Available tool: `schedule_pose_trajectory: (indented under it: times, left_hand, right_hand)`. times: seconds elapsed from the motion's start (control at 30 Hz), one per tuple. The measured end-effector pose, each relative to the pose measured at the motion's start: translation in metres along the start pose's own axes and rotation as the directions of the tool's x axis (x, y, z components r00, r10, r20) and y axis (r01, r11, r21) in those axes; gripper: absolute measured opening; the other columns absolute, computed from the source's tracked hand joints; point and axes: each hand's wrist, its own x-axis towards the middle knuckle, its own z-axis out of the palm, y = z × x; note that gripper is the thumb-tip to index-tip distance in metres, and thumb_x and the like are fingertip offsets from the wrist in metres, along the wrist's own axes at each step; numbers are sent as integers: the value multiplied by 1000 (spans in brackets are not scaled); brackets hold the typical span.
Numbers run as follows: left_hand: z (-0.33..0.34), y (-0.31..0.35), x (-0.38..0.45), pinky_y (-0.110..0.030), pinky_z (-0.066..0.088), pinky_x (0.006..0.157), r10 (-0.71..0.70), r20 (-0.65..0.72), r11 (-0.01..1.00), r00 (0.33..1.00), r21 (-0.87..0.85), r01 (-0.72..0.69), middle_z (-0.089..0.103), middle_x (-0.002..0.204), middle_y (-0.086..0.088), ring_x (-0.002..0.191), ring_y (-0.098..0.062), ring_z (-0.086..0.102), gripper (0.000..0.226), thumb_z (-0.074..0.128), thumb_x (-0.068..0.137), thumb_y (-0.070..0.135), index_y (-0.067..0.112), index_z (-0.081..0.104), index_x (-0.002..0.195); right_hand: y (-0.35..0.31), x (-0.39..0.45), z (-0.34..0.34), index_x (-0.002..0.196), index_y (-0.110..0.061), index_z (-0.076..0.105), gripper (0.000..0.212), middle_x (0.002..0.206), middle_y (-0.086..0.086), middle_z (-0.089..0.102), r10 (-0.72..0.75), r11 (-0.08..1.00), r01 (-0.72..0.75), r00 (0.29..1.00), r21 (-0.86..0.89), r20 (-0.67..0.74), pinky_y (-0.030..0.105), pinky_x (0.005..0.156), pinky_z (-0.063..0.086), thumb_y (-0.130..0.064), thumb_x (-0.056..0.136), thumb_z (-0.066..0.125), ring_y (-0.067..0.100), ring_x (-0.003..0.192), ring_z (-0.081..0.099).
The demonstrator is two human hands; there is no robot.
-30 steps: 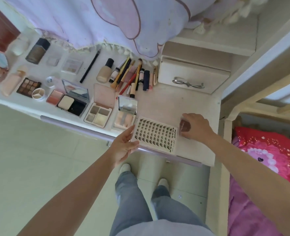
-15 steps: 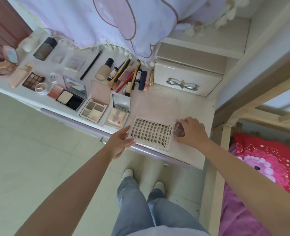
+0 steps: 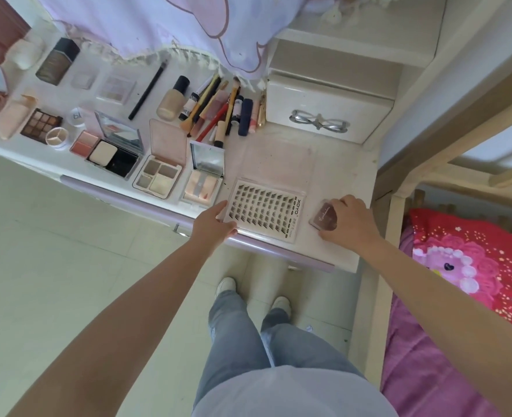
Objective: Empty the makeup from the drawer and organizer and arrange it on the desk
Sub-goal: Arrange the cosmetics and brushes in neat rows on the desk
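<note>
Since the earlier frame, our right hand [image 3: 349, 222] has carried the small brown compact [image 3: 324, 217] away from the edge of the lash tray [image 3: 265, 209], and the two now lie near each other but apart on the desk [image 3: 343, 164]. We hold the compact with fingers and thumb curled round it, and it lies flat near the desk's front right corner. Our left hand [image 3: 212, 222] has straight fingers touching the tray's left edge and grips nothing. Just left of the tray lie an open mirrored palette [image 3: 204, 176] and an open four-pan palette [image 3: 159, 171]. Behind them lies a cluster of brushes and tubes [image 3: 223, 108], with a foundation bottle [image 3: 173, 99] and a black pencil [image 3: 147, 90] to its left. A small drawer [image 3: 327, 111] with a bow-shaped handle sits shut at the desk's back right. A pale purple cloth [image 3: 158, 22] hangs over the desk's rear.
</note>
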Motion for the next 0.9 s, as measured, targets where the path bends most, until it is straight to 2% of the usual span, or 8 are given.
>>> schedule_pose_trajectory:
  times: [0.1,0.23,0.33,0.47,0.53,0.63,0.77,0.9]
  left_hand:
    - [0,6,6,-28,52,86,6,15,993,1000,116,-7,48,138,-9,100,-25,66,62,60,85,4,18,35,140]
    - [-1,12,9,-7,47,48,11,30,986,999,167,-16,42,143,-8,79,-20,67,62,59,86,4,20,34,141]
    - [0,12,10,-8,47,49,25,11,979,1000,204,-27,43,142,-9,82,-22,68,60,58,87,6,19,34,141]
    - [3,10,7,-6,44,41,66,8,951,998,301,-66,45,140,-8,55,-8,56,59,56,89,15,17,30,142]
    - [2,9,2,-13,50,54,73,-2,942,997,329,-68,49,136,-8,58,-10,59,59,55,90,20,15,28,143]
    - [2,5,-7,-33,47,93,107,-29,897,994,434,-84,62,119,-15,94,-26,65,59,54,90,24,11,27,142]
    - [9,8,-29,-31,43,92,259,-33,848,965,486,-211,66,106,-13,103,-25,60,49,54,90,18,9,38,136]
    - [27,23,-51,-22,48,88,374,267,852,888,279,-442,61,111,-6,91,-11,57,51,63,85,15,11,44,133]
  right_hand:
    - [-1,-2,3,130,-10,41,66,125,11,42,7,1000,-6,1000,30,-7,36,96,34,-34,75,67,29,118,38]
    - [-3,-3,5,130,-10,41,66,125,10,43,11,1000,-11,1000,13,-13,35,93,37,-37,75,66,27,116,39]
    - [-4,-3,5,130,-11,41,66,126,10,43,31,1000,-31,999,8,-22,35,93,37,-39,76,66,27,117,39]
    - [-5,-2,5,128,-10,41,64,125,10,43,41,999,-41,999,-2,-33,36,93,37,-40,76,65,28,117,39]
    - [-5,-2,6,128,-9,41,65,126,11,43,46,999,-46,998,2,-39,37,93,37,-39,76,65,29,118,39]
    - [-3,-3,7,132,-10,36,69,127,11,43,34,998,-31,998,50,-53,36,93,37,-36,76,66,29,119,38]
    - [2,-10,1,137,-10,32,78,129,10,45,-44,952,61,997,299,-63,29,96,31,-28,73,72,26,121,39]
    - [3,-32,-20,125,-10,47,67,118,3,54,-144,799,139,989,585,-38,25,94,44,-12,66,79,15,106,51]
